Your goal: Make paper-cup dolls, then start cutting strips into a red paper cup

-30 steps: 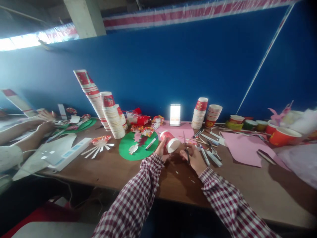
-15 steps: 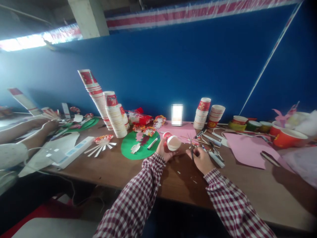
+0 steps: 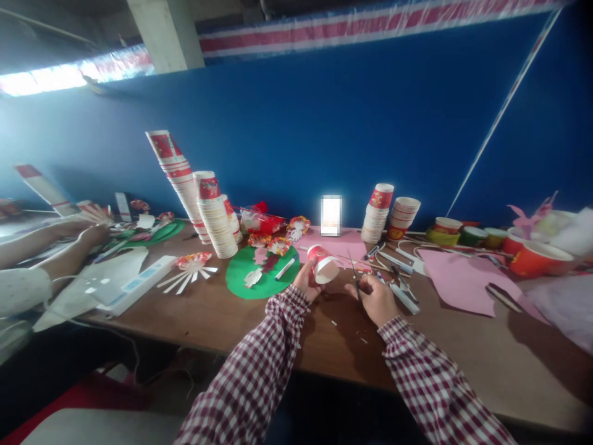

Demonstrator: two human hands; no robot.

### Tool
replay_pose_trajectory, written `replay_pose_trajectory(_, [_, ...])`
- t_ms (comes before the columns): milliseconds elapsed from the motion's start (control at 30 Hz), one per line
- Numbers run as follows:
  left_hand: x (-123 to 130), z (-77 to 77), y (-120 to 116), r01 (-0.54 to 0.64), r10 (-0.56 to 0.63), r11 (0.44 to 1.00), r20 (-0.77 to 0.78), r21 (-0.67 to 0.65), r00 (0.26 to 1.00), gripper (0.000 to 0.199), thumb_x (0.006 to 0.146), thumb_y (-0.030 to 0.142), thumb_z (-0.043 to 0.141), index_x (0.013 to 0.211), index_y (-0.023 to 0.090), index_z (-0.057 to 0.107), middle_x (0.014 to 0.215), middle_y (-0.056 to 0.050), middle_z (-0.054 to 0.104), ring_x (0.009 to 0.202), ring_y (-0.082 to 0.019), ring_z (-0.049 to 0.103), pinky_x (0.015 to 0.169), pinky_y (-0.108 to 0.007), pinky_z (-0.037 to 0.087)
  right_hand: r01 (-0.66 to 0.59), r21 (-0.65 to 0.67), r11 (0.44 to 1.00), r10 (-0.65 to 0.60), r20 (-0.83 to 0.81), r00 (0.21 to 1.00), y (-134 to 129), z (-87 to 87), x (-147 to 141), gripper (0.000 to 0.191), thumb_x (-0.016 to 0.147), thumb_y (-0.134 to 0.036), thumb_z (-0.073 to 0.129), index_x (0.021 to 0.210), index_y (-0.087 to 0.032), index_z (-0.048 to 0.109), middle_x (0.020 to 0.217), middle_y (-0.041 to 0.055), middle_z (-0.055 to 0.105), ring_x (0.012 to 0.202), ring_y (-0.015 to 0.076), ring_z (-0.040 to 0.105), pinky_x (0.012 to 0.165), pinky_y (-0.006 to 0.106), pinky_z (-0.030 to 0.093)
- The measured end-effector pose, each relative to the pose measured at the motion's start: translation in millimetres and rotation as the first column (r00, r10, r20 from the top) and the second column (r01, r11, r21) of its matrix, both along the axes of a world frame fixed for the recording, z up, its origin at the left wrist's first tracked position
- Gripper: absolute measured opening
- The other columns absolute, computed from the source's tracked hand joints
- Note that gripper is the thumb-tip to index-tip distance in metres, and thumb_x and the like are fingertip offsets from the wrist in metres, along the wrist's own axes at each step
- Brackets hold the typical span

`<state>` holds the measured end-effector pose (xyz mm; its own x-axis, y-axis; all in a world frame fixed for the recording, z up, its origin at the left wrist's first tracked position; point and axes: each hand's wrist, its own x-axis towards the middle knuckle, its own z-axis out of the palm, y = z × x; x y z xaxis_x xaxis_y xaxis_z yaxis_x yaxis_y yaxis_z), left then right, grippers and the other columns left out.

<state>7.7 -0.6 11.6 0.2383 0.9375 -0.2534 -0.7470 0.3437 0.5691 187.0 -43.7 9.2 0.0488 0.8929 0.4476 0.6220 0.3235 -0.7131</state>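
Observation:
My left hand is wrapped round a red and white paper cup, tilted so that its pale round end faces down and toward me. My right hand grips a pair of scissors, whose thin blades point up and away beside the cup without touching it. Left of the cup lies a green paper circle bearing paper cut-outs and a white marker. Small paper scraps are on the brown table below my hands.
Tall stacks of paper cups stand at the left; shorter cup stacks stand behind my right hand. Pink paper and several pens lie to the right. A co-worker's hands are at the far left, near a power strip.
The cup has turned in my left hand, so more of its red side shows. The scissors and my right hand have shifted slightly left.

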Motion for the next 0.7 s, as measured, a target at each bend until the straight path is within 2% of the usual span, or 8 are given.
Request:
replay_pose_trajectory(267, [1,0.4,1,-0.036,0.036,0.999,0.004,-0.036,0.999,0.035,0.078,0.032,0.060,0.100,0.005,0.059,0.079,-0.011,0.068,0.069,-0.018,0.065,0.065,-0.027,0.053,0.014,-0.078,0.997,-0.018,-0.048,0.999,1,-1.8,0,0.040,0.062,-0.056,0.066,0.072,-0.024,0.044,0.062,0.0009,0.058,0.054,0.0183,0.053,0.054,0.031,0.041])
replay_pose_trajectory(400, [1,0.4,1,-0.042,0.043,0.999,0.020,-0.028,0.999,0.036,0.078,0.034,0.061,0.100,0.005,0.060,0.081,-0.011,0.068,0.073,-0.020,0.065,0.070,-0.030,0.053,0.063,-0.098,0.993,-0.066,-0.027,0.997,4,-1.6,3,0.043,0.060,-0.055,0.067,0.058,-0.023,0.038,0.052,-0.0027,0.046,0.051,0.0151,0.043,0.052,0.029,0.035])
replay_pose_trajectory(567, [2,2.8,-1,-0.053,0.053,0.998,0.008,-0.033,0.999,0.039,0.080,0.036,0.058,0.102,0.004,0.059,0.081,-0.011,0.068,0.075,-0.019,0.065,0.074,-0.029,0.053,-0.108,-0.199,0.974,0.046,-0.293,0.955,10,-9.6,6,0.040,0.061,-0.051,0.068,0.064,-0.021,0.042,0.059,-0.0029,0.050,0.056,0.0136,0.044,0.054,0.027,0.036])
replay_pose_trajectory(700, [2,5.4,-2,-0.041,0.041,0.999,0.001,-0.032,0.999,0.041,0.081,0.037,0.056,0.106,0.005,0.057,0.084,-0.013,0.068,0.077,-0.021,0.066,0.074,-0.033,0.053,-0.179,-0.203,0.963,0.104,-0.331,0.938,11,-9.7,5,0.036,0.065,-0.049,0.065,0.069,-0.021,0.042,0.062,-0.0034,0.050,0.057,0.0133,0.046,0.054,0.027,0.039])
